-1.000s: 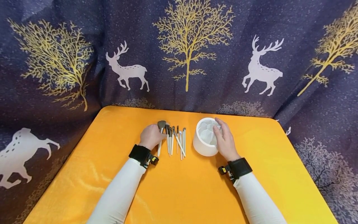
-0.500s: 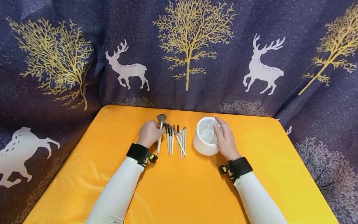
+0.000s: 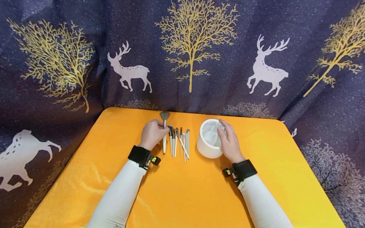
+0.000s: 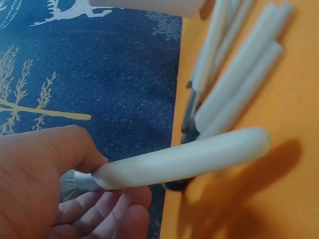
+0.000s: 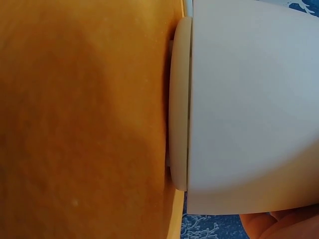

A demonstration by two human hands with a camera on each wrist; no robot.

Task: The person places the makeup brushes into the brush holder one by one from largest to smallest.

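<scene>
My left hand point(image 3: 151, 134) pinches a large fluffy makeup brush point(image 3: 164, 115) by its upper handle, near the metal collar. Its dark bristles point away and its pale handle point(image 4: 184, 159) is off the cloth, casting a shadow in the left wrist view. Just right of it several slimmer makeup brushes point(image 3: 176, 144) lie side by side, one slanting across others. A white round divided holder point(image 3: 206, 148) stands upright further right. My right hand point(image 3: 231, 147) grips the holder's right side, thumb over the rim; in the right wrist view the holder's wall hides most of the fingers.
Yellow-orange cloth point(image 3: 182, 193) covers the table. Behind its far edge hangs a dark blue curtain point(image 3: 205, 101) printed with deer and trees, which also runs along both sides.
My left hand has raised the large brush from beside the other brushes, shifting it slightly away from me. The right hand and the holder stay where they were.
</scene>
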